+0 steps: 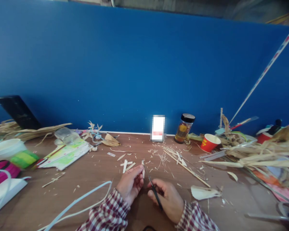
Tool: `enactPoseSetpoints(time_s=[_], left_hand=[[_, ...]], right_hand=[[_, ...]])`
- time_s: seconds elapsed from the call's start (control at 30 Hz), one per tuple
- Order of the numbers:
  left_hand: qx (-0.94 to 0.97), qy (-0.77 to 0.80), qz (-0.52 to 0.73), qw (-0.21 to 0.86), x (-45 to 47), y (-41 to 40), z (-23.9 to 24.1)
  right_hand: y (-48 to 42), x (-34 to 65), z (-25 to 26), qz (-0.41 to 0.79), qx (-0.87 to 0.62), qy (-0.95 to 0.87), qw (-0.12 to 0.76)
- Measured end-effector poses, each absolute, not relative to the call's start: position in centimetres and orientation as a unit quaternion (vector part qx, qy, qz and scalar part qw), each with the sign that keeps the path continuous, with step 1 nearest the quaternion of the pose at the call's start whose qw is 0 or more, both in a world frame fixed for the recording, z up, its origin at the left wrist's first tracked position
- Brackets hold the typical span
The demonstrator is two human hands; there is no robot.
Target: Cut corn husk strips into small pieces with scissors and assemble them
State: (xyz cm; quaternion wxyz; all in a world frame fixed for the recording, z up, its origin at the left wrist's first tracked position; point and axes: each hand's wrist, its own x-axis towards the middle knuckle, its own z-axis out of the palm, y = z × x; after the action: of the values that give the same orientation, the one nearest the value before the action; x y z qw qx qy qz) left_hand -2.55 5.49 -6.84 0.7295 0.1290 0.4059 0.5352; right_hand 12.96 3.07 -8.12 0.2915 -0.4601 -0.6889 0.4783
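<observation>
My left hand (131, 183) pinches a small pale strip of husk (143, 171) between thumb and forefinger, just left of centre. Close beside it, my right hand (168, 199) is closed around a slim dark tool (155, 194) whose thin tip points up toward the strip. Whether the tool is tweezers or scissors I cannot tell. Several cut pale husk pieces (125, 166) lie on the table just beyond my left hand. Fine shreds and a thin straw-coloured stick (186, 170) are scattered beyond my right hand. A broader white husk piece (204, 192) rests to its right.
A lit phone (158, 127) leans at the blue partition (135, 64), near a lidded jar of amber liquid (184, 128) and a red paper cup (210, 142). Dried husks (257, 157) pile up at right. A painted sheet (66, 154) and white cables (84, 199) occupy the left.
</observation>
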Motion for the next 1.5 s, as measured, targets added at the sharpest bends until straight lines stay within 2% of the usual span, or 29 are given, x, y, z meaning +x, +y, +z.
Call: enactPoseSetpoints(time_s=[0.47,0.73,1.03,1.13,1.23,1.37,1.5], left_hand=[[0.114,0.413,0.529,0.733,-2.5,5.8,-7.0],[0.136,0.41,0.528,0.731,-2.8,5.9,-6.9],[0.177,0.466,0.535,0.682,-3.4,6.3,-6.9],[0.275,0.512,0.517,0.629,-5.2,7.1,-6.3],[0.411,0.575,0.519,0.481,-8.4,8.4,-6.1],[0.495,0.651,0.463,0.342,-11.8,9.6,-7.1],[0.535,0.682,0.403,0.293,-12.3,9.8,-7.9]], right_hand=[[2.9,12.9,-8.2,0.491,-0.465,-0.678,0.288],[3.4,12.8,-8.3,0.558,-0.452,-0.617,0.323],[3.8,13.1,-9.3,0.588,-0.442,-0.582,0.347],[3.8,13.1,-9.3,0.586,-0.445,-0.579,0.351],[3.8,13.1,-9.5,0.593,-0.441,-0.571,0.358],[3.7,13.1,-9.7,0.599,-0.439,-0.568,0.354],[3.6,13.1,-9.8,0.597,-0.441,-0.571,0.351]])
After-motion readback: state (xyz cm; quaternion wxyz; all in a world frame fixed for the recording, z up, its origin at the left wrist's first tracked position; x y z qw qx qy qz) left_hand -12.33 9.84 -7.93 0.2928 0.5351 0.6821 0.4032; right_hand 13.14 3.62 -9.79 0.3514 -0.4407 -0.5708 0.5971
